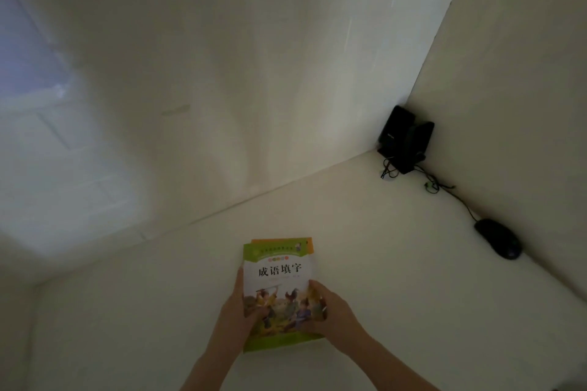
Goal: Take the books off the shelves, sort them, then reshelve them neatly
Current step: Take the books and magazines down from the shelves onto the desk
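The left hand [234, 306] is clamped on the left edge of the green book [279, 270], thumb laid across the cover. The book is held flat between both hands, atop an orange book [312, 244]. Its right edge is gripped by the right hand [330, 308]. A mouse [498, 238] is noted well right.

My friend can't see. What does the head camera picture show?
The left hand and right hand hold the sides of a green book stacked on an orange book, on a white surface. A black mouse and black speakers sit far right.
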{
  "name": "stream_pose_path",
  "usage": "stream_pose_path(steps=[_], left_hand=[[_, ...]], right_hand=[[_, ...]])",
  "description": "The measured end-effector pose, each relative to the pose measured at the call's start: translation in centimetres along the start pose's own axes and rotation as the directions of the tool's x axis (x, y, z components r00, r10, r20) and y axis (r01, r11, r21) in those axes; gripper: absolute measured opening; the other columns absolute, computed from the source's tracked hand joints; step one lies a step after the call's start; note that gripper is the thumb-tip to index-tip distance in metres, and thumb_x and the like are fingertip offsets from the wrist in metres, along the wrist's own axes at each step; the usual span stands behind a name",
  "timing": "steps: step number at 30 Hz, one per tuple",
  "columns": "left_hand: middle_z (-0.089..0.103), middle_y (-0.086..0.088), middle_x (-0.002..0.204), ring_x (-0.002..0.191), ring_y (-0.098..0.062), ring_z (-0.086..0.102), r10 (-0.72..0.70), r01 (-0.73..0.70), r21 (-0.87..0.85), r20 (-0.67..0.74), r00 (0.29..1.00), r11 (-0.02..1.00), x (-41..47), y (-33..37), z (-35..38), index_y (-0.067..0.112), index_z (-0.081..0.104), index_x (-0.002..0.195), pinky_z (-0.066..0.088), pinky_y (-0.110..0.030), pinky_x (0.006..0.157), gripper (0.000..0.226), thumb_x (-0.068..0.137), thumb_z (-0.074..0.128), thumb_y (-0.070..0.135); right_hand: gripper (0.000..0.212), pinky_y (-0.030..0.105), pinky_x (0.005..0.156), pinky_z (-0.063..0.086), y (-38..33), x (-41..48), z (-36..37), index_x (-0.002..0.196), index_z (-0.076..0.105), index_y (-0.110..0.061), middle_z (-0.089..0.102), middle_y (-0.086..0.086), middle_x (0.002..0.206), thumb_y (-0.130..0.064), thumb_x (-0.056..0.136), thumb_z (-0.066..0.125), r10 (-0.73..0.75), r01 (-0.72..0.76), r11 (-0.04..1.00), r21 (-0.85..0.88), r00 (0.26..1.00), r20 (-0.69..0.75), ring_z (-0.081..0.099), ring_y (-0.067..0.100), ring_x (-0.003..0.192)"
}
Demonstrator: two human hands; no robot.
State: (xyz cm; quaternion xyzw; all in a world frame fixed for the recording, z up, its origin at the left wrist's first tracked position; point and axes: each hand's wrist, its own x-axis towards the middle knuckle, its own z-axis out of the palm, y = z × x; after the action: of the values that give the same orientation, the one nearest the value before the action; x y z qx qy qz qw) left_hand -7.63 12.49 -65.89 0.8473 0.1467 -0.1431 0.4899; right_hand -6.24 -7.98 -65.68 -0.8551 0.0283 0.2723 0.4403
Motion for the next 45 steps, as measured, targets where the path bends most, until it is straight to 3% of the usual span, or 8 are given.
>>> stream_pose_path(steps=[7, 13, 20, 26, 32, 37, 41, 45], left_hand=[[0.04, -0.011, 0.139, 0.122, -0.024, 0.038, 0.019, 0.016, 0.281, -0.123, 0.992, 0.96, 0.4, -1.5, -1.2, 0.014, -0.004, 0.15, 0.031, -0.03, 0.1, 0.096, 0.086, 0.056, 0.052], [0.04, -0.003, 0.135, 0.126, -0.023, 0.036, 0.214, -0.198, 0.11, -0.152, 0.965, 0.974, 1.5, 3.9, -4.7, 0.032, -0.003, 0.148, 0.031, -0.037, 0.1, 0.091, 0.086, 0.063, 0.043], [0.042, 0.007, 0.14, 0.113, -0.005, 0.05, 0.403, -0.407, -0.01, -0.123, 0.907, 0.913, -0.3, 13.4, -9.6, 0.042, 0.009, 0.144, 0.038, -0.018, 0.084, 0.086, 0.079, 0.064, 0.055], [0.05, 0.023, 0.128, 0.106, 0.008, 0.056, 0.683, -0.697, 0.041, -0.255, 0.685, 0.715, -6.8, 25.2, -16.1, 0.051, 0.02, 0.139, 0.046, -0.017, 0.091, 0.076, 0.074, 0.059, 0.055], [0.06, 0.024, 0.117, 0.105, 0.005, 0.058, 0.863, -0.892, 0.117, -0.335, 0.378, 0.437, -15.5, 36.3, -20.8, 0.047, 0.03, 0.14, 0.047, -0.018, 0.09, 0.069, 0.078, 0.06, 0.049], [0.057, 0.025, 0.114, 0.103, 0.009, 0.056, 0.889, -0.928, 0.142, -0.368, 0.272, 0.343, -18.6, 44.7, -23.3, 0.047, 0.014, 0.145, 0.044, -0.006, 0.082, 0.081, 0.079, 0.061, 0.048], [0.051, 0.005, 0.136, 0.097, 0.017, 0.054, 0.901, -0.941, 0.082, -0.327, 0.285, 0.328, -18.4, 50.1, -24.1, 0.046, 0.004, 0.147, 0.044, -0.003, 0.081, 0.085, 0.088, 0.063, 0.032], [0.03, 0.009, 0.15, 0.124, -0.009, 0.048, 0.901, -0.941, 0.03, -0.299, 0.314, 0.338, -17.1, 53.2, -24.2, 0.047, -0.002, 0.147, 0.045, -0.042, 0.101, 0.089, 0.089, 0.063, 0.033]], right_hand=[[0.098, 0.029, 0.103, 0.038, -1.1, 0.8, 2.1, 0.152, 0.01, -0.032, 0.017, 0.004, 0.141, -0.042, 0.079, 0.075, -0.111, 0.085, 0.954, -0.287, 0.991, -0.075, 0.027, 0.025, 0.129], [0.1, 0.033, 0.106, 0.032, -5.3, 1.0, -1.9, 0.151, 0.011, -0.034, 0.017, -0.002, 0.144, -0.041, 0.076, 0.077, -0.251, 0.225, 0.958, -0.177, 0.957, -0.144, 0.024, 0.018, 0.129], [0.098, 0.03, 0.103, 0.035, -13.7, -1.6, -8.3, 0.149, 0.01, -0.038, 0.031, -0.007, 0.131, -0.037, 0.077, 0.077, -0.378, 0.375, 0.926, -0.051, 0.907, -0.185, 0.033, 0.017, 0.13], [0.099, 0.031, 0.11, 0.029, -25.4, -9.2, -15.7, 0.142, 0.009, -0.056, 0.033, -0.021, 0.14, -0.057, 0.065, 0.072, -0.655, 0.655, 0.747, -0.115, 0.693, -0.301, 0.031, 0.001, 0.132], [0.093, 0.012, 0.1, 0.032, -34.9, -18.5, -23.2, 0.145, 0.022, -0.048, 0.037, -0.034, 0.132, -0.053, 0.066, 0.072, -0.8, 0.823, 0.48, -0.305, 0.268, -0.536, 0.036, -0.006, 0.125], [0.095, 0.033, 0.11, 0.02, -40.3, -21.9, -29.2, 0.15, 0.021, -0.034, 0.028, -0.012, 0.151, -0.053, 0.069, 0.068, -0.792, 0.751, 0.411, -0.517, 0.013, -0.61, 0.02, 0.011, 0.137], [0.107, 0.046, 0.115, 0.028, -43.7, -20.5, -33.5, 0.151, 0.012, -0.038, 0.037, -0.009, 0.144, -0.036, 0.07, 0.083, -0.784, 0.816, 0.373, -0.442, 0.023, -0.62, 0.03, 0.015, 0.137], [0.109, 0.041, 0.112, 0.021, -45.6, -18.6, -35.5, 0.151, 0.005, -0.04, 0.05, -0.003, 0.141, -0.032, 0.073, 0.081, -0.769, 0.687, 0.495, -0.532, 0.062, -0.636, 0.035, 0.019, 0.132]])
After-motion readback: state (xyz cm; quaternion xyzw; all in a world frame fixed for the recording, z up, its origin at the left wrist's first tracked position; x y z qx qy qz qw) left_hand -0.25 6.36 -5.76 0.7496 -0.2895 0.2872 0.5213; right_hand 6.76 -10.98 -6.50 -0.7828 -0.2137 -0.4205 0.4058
